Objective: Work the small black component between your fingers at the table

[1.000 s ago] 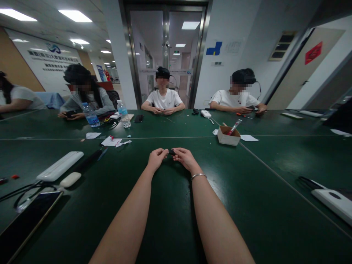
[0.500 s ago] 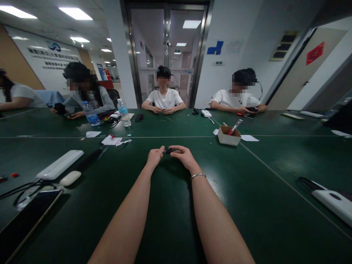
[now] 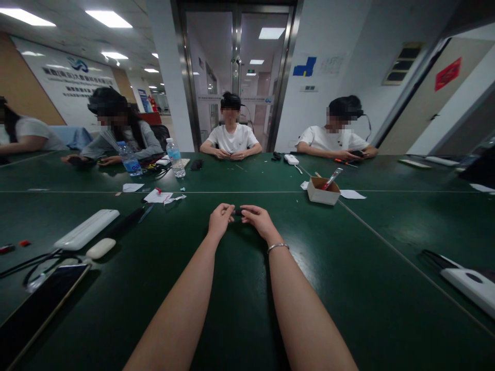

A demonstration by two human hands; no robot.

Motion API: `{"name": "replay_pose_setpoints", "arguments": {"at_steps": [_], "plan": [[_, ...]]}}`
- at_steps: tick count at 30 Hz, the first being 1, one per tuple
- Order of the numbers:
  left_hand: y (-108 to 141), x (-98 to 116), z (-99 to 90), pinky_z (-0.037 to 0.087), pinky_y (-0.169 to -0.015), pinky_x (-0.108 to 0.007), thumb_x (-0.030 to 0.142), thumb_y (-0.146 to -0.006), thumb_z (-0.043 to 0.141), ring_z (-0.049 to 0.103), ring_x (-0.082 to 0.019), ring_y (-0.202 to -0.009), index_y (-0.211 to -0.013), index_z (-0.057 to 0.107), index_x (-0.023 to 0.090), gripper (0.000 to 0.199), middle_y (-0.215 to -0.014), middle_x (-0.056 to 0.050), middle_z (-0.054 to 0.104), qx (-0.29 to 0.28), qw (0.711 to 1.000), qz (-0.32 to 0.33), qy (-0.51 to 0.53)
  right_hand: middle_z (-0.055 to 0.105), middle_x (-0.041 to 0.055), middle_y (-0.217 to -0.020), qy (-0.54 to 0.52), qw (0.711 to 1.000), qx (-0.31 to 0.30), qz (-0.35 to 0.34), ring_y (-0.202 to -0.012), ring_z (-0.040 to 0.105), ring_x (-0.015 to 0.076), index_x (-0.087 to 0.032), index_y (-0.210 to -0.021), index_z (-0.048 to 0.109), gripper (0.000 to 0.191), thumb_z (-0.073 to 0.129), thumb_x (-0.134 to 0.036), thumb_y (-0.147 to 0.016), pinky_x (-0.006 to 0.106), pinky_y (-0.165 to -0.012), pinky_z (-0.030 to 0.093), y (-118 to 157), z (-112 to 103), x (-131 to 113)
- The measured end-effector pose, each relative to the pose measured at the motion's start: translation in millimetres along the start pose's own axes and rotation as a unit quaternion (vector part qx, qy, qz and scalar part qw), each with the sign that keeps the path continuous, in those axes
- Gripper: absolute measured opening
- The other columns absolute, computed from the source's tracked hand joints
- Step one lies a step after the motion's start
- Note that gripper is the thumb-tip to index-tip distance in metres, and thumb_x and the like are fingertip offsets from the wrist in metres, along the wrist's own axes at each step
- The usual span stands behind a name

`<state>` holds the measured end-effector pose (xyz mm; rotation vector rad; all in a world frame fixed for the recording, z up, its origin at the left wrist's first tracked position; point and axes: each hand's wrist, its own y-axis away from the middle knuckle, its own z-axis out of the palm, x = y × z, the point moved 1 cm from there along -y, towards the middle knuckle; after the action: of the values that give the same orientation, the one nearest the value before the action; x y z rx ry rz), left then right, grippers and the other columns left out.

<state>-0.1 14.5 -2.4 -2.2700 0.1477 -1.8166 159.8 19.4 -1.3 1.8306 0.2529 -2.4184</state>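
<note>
Between my two hands is a small dark object (image 3: 238,212), short and rounded; its kind is too small to make out. My left hand (image 3: 221,218) pinches its left end between thumb and fingers. At the other end the fingertips of my right hand (image 3: 260,220) are closed on it, and a silver bangle (image 3: 278,248) circles that wrist. Both hands are just above the green table (image 3: 240,288), forearms stretched forward. Fingers cover much of the dark object.
On the left lie a white power bank (image 3: 87,230), a white rounded case (image 3: 101,248), a phone (image 3: 46,299) and cables. A small open box (image 3: 324,196) stands ahead right. Two water bottles (image 3: 176,158) stand ahead left. Another white device (image 3: 469,283) lies far right. Several people sit across the table.
My left hand has shifted slightly right and its fingers have curled further round the dark object, hiding more of it. My right hand stays nearly in place.
</note>
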Motion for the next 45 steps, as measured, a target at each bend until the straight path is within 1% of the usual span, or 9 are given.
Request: {"name": "replay_pose_setpoints", "arguments": {"at_steps": [2, 5, 9, 12, 18, 24, 28, 37, 45], "plan": [[-1.6, -0.7, 1.4, 0.045, -0.06, -0.025, 0.047, -0.078, 0.056, 0.059, -0.013, -0.06, -0.085, 0.062, 0.017, 0.031, -0.062, 0.0, 0.061, -0.014, 0.999, 0.021, 0.044, 0.068, 0.0033, -0.072, -0.024, 1.0, 0.011, 0.011, -0.06, 0.062, 0.0106, -0.015, -0.091, 0.071, 0.031, 0.078, -0.025, -0.062, 0.024, -0.062, 0.053, -0.8, -0.8, 0.9], [-3.2, -0.1, 3.2, 0.047, -0.067, -0.027, 0.038, -0.075, 0.061, 0.062, -0.014, -0.068, -0.087, 0.062, 0.015, 0.025, -0.071, -0.003, 0.065, -0.039, 0.995, 0.032, 0.089, 0.068, 0.0042, -0.071, -0.059, 0.998, 0.026, 0.013, -0.059, 0.063, 0.0108, -0.014, -0.088, 0.071, 0.029, 0.078, -0.026, -0.063, 0.023, -0.06, 0.053, -0.9, -2.2, 0.5], [-2.9, 1.7, 3.5, 0.048, -0.07, -0.029, 0.033, -0.074, 0.064, 0.063, -0.016, -0.073, -0.09, 0.063, 0.015, 0.024, -0.077, -0.005, 0.066, -0.053, 0.993, 0.039, 0.101, 0.069, 0.0057, -0.072, -0.075, 0.996, 0.033, 0.02, -0.058, 0.063, 0.0114, -0.013, -0.086, 0.07, 0.028, 0.078, -0.027, -0.064, 0.024, -0.059, 0.053, -0.2, -2.9, -0.6], [-1.1, 4.3, 1.9, 0.048, -0.069, -0.03, 0.035, -0.075, 0.062, 0.062, -0.016, -0.07, -0.086, 0.064, 0.015, 0.023, -0.073, -0.005, 0.066, -0.049, 0.995, 0.036, 0.085, 0.069, 0.0058, -0.073, -0.074, 0.997, 0.03, 0.022, -0.058, 0.063, 0.0117, -0.013, -0.087, 0.07, 0.028, 0.078, -0.027, -0.064, 0.025, -0.06, 0.054, 0.7, -2.6, -1.3], [2.8, 9.6, -2.1, 0.045, -0.063, -0.028, 0.041, -0.077, 0.06, 0.06, -0.015, -0.066, -0.079, 0.064, 0.016, 0.025, -0.069, -0.004, 0.066, -0.035, 0.999, 0.003, 0.03, 0.069, 0.0046, -0.073, -0.063, 0.998, 0.021, 0.02, -0.06, 0.064, 0.0113, -0.014, -0.089, 0.07, 0.031, 0.079, -0.027, -0.063, 0.023, -0.06, 0.054, 1.8, -2.3, -1.7], [2.5, 8.0, -1.7, 0.043, -0.059, -0.025, 0.05, -0.076, 0.058, 0.058, -0.015, -0.064, -0.075, 0.062, 0.016, 0.034, -0.067, -0.003, 0.065, -0.02, 1.0, -0.003, 0.012, 0.069, 0.0032, -0.074, -0.046, 0.999, 0.005, 0.006, -0.062, 0.064, 0.0114, -0.017, -0.09, 0.071, 0.031, 0.079, -0.029, -0.062, 0.025, -0.062, 0.055, 0.6, -2.7, -0.5], [2.9, 8.6, -1.7, 0.042, -0.059, -0.025, 0.055, -0.075, 0.057, 0.057, -0.014, -0.062, -0.073, 0.061, 0.016, 0.039, -0.065, -0.003, 0.064, -0.009, 1.0, -0.002, 0.002, 0.069, 0.0032, -0.076, -0.038, 0.999, 0.0, 0.001, -0.064, 0.064, 0.012, -0.017, -0.091, 0.07, 0.034, 0.079, -0.028, -0.061, 0.026, -0.063, 0.056, -0.5, -2.3, 0.8], [1.9, 7.6, 0.3, 0.042, -0.061, -0.025, 0.053, -0.076, 0.055, 0.055, -0.012, -0.056, -0.068, 0.06, 0.016, 0.039, -0.057, -0.001, 0.06, 0.018, 1.0, -0.002, 0.006, 0.068, 0.002, -0.077, -0.037, 0.999, -0.01, -0.009, -0.067, 0.065, 0.0124, -0.018, -0.094, 0.07, 0.037, 0.08, -0.028, -0.06, 0.027, -0.069, 0.056, 0.5, -1.2, -0.5], [5.1, 11.0, -2.3, 0.04, -0.061, -0.026, 0.056, -0.078, 0.051, 0.054, -0.013, -0.056, -0.065, 0.059, 0.017, 0.041, -0.057, 0.0, 0.059, 0.037, 0.998, -0.012, -0.043, 0.066, 0.0031, -0.089, -0.023, 0.999, -0.017, -0.016, -0.069, 0.065, 0.0128, -0.019, -0.096, 0.07, 0.041, 0.081, -0.027, -0.057, 0.031, -0.074, 0.057, 1.4, 0.4, -0.4]]}}
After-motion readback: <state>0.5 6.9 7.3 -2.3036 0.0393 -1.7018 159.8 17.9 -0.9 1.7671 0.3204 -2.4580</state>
